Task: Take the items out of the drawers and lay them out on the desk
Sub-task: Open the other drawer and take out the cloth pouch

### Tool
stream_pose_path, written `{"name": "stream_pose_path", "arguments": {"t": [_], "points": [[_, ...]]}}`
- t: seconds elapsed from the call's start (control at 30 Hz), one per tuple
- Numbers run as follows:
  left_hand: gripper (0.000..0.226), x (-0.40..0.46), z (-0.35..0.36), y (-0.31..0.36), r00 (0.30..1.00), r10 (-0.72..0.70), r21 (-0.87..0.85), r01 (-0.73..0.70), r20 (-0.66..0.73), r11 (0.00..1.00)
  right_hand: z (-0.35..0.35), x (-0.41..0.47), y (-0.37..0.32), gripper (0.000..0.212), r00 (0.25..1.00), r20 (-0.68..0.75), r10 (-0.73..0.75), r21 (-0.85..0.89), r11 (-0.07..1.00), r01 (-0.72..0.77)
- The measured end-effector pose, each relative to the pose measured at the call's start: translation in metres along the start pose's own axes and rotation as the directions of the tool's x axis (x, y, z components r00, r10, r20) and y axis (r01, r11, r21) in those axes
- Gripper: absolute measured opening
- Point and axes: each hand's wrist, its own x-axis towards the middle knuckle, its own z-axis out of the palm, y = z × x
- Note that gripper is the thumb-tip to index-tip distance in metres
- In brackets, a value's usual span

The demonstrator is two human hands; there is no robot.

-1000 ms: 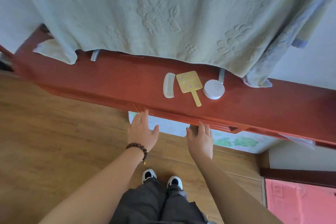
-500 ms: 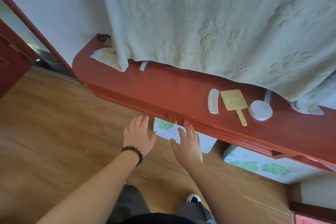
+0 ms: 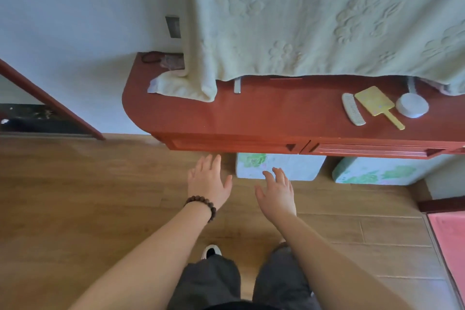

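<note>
Both hands are empty, palms down, fingers loosely spread. The fingertips of the left hand (image 3: 208, 182) reach up toward the front edge of a red wooden desk (image 3: 251, 113) and stop just short of it. The left wrist wears a bracelet of dark beads (image 3: 202, 205). The right hand (image 3: 276, 192) hovers beside it, slightly lower, its fingertips overlapping a pale cushioned block with a green flower print (image 3: 284, 165) that sits on the floor under the desk.

Just above the hands runs the desk's front face with two drawer fronts, both closed, so their contents cannot be seen. The left drawer (image 3: 226, 144) has a small triangular notch at its right end; the right drawer (image 3: 372, 150) begins just beside that.

Three items lie on the desk top toward the right, well away from the hands: a white comb (image 3: 352, 111), a yellow hand mirror (image 3: 376, 104) just beside it with its handle pointing to the desk's front edge, and a round white container (image 3: 412, 107) with its lid on, near the mirror.

A pale green embossed blanket (image 3: 314, 15) hangs down over the back of the desk, one corner folded onto the desk top at the left. A second flower-print block (image 3: 377, 172) sits under the desk further right. The floor (image 3: 75, 196) is wooden planking; dark trousers and a shoe tip show below.
</note>
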Motion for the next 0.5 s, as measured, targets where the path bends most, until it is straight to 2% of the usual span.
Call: {"name": "stream_pose_path", "arguments": {"t": [0.27,0.33,0.4,0.47,0.5], "points": [[0.063,0.004,0.006,-0.026,1.000,0.009,-0.028,-0.009,0.018,1.000,0.004,0.005,-0.019,0.050,1.000,-0.010,0.020,0.021,1.000,-0.020],[0.063,0.012,0.008,-0.028,0.999,-0.040,-0.152,0.045,0.032,0.987,0.006,0.015,-0.018,0.049,0.999,-0.012,0.040,0.086,0.996,-0.039],[0.062,0.023,0.011,-0.028,0.985,-0.134,-0.411,0.168,0.109,0.896,0.008,0.029,-0.015,0.047,0.995,-0.010,0.101,0.198,0.975,-0.097],[0.063,0.038,0.015,-0.030,0.937,-0.216,-0.641,0.345,0.274,0.686,0.007,0.045,-0.013,0.045,0.980,0.018,0.198,0.351,0.916,-0.192],[0.063,0.046,0.017,-0.031,0.905,-0.239,-0.699,0.424,0.353,0.575,0.006,0.053,-0.011,0.045,0.968,0.042,0.246,0.419,0.875,-0.240]]}}
